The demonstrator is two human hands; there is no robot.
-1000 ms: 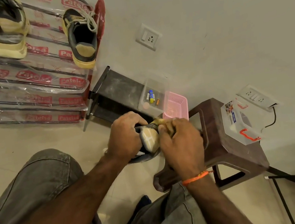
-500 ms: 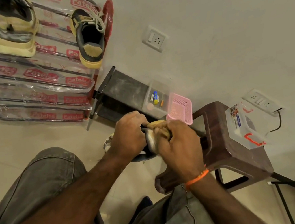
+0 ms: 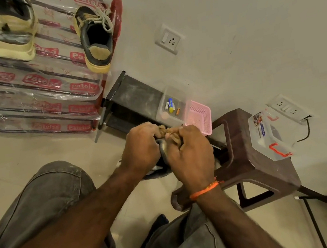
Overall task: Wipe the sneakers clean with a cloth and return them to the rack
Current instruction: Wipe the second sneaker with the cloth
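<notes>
Head view: left hand [image 3: 140, 146] gripping a dark sneaker [image 3: 163, 154] held above the floor, in front of the knees; right hand [image 3: 189, 149] curled round a tan cloth [image 3: 171, 134], pressing it on the shoe. Wiping seemingly in progress. Already standing on the rack [image 3: 33, 83]: single matching sneaker [image 3: 95, 39] and a cream pair [image 3: 8, 30]. Left to do: finishing this shoe, then returning it there.
</notes>
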